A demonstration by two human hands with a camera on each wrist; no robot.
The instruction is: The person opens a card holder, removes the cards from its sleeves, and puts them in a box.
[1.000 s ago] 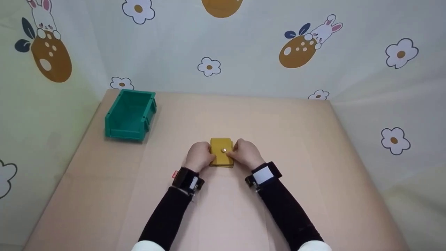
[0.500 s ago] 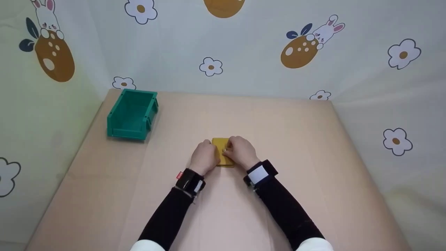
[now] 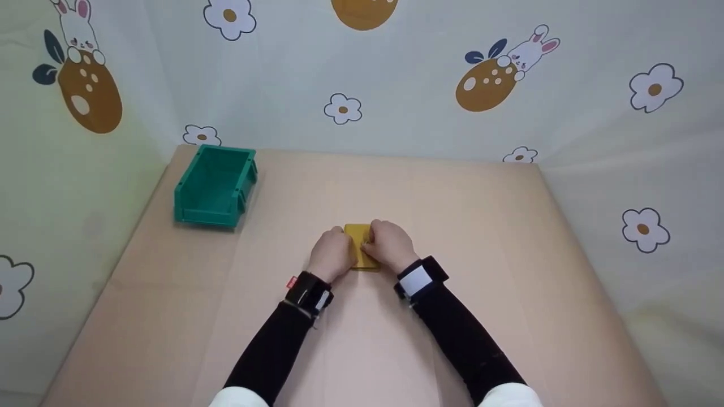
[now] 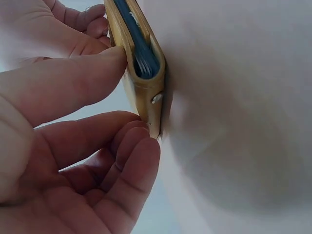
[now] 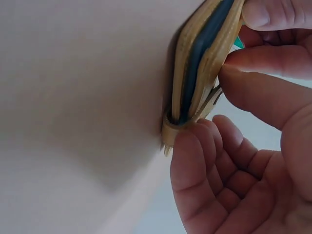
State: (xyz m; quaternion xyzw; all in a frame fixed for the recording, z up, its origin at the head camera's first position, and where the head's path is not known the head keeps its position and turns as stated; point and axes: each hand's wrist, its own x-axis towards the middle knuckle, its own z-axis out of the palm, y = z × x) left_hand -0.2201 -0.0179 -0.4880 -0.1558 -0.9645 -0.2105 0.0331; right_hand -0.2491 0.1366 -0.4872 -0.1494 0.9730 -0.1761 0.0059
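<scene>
A small yellow card wallet (image 3: pixel 357 230) stays on the table in the head view, partly covered by both hands. My left hand (image 3: pixel 331 254) holds its left side, thumb on the cover and fingers curled at the spine (image 4: pixel 148 100). Dark blue inner sleeves (image 4: pixel 144 58) show between the covers in the left wrist view. My right hand (image 3: pixel 392 247) pinches the wallet's closing strap (image 5: pixel 208 105) at the right side, thumb over the snap area. The snap itself is hidden by that thumb in the head view.
A green plastic bin (image 3: pixel 215 183) stands at the table's back left, its low side facing me. A patterned curtain (image 3: pixel 407 73) rises behind the table (image 3: pixel 452 203) and along both sides.
My right hand has shifted left over the strap and now covers the snap. The left hand has come further over the wallet's cover. In the last half second little moves.
</scene>
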